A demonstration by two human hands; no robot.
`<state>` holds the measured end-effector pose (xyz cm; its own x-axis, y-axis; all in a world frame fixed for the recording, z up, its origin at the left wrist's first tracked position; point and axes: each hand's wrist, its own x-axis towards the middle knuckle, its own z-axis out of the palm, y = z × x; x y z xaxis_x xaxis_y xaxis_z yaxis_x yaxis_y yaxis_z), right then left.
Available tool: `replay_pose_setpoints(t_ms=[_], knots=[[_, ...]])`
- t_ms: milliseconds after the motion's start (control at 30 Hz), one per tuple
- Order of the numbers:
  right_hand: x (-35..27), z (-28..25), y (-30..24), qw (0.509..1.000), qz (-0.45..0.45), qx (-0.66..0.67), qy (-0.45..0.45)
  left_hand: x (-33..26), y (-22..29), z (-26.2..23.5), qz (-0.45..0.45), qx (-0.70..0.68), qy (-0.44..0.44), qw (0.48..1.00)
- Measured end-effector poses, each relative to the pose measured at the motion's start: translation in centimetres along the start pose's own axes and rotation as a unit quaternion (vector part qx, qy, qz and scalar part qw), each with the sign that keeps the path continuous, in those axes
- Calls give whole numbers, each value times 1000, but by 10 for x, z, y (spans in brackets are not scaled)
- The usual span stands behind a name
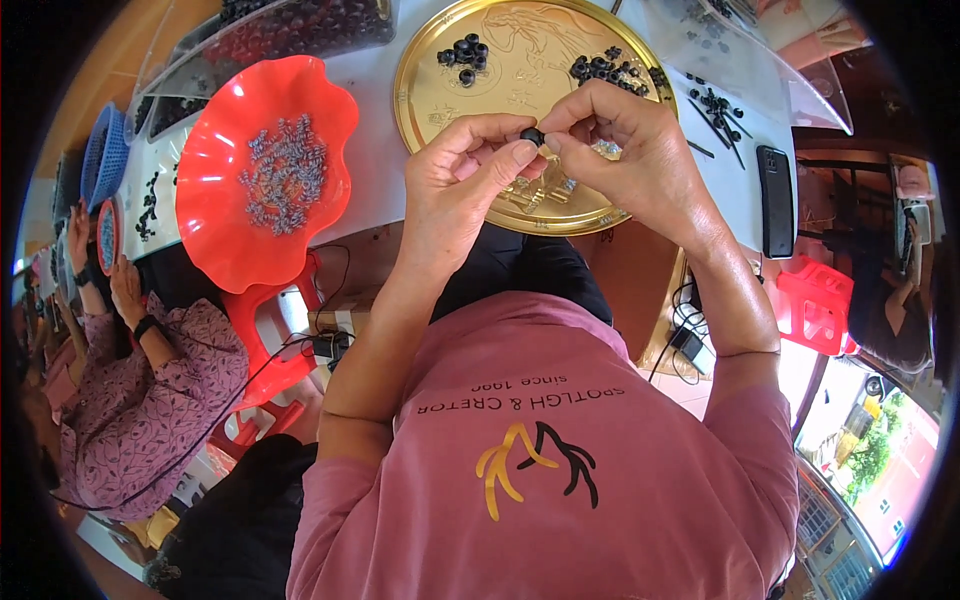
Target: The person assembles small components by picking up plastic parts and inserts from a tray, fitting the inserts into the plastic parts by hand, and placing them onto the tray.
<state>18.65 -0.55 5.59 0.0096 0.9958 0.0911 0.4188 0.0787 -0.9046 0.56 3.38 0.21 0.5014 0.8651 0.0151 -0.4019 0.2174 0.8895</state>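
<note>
Over the near half of a round gold tray (425, 85), my left hand (455, 185) pinches a small round black part (531, 136) between thumb and forefinger. My right hand (640, 150) meets it from the right, its thumb and forefinger pressed together at the part's edge. Whether a separate tiny piece sits in the right fingertips is hidden. On the tray lie a cluster of black round parts (466, 55) at left and a pile of small black pieces (608, 70) at right. Some clear or silvery bits (606, 148) show below my right hand.
A wavy-edged red bowl (205, 190) with many small metal springs (285, 175) stands left of the tray. To the right are loose black pieces (720, 115) and a black phone (776, 200). Clear plastic bins (345, 25) stand behind. Another person (150, 400) works at far left.
</note>
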Motion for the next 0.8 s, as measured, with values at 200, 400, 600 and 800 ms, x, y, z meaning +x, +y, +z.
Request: replay_pose_setpoints(t_ms=[200,400,600,800], knots=[[1,1,-3,990,-87,-106,21,1,0,2,-20,22,-3,1000],[-2,-8,-5,989,-84,-119,-14,-4,1,7,0,67,-13,998],[3,-28,-4,926,197,267,-178,-2,11,5,197,275,-40,940],[-8,-25,10,839,201,440,-250,11,27,12,351,323,-124,870]])
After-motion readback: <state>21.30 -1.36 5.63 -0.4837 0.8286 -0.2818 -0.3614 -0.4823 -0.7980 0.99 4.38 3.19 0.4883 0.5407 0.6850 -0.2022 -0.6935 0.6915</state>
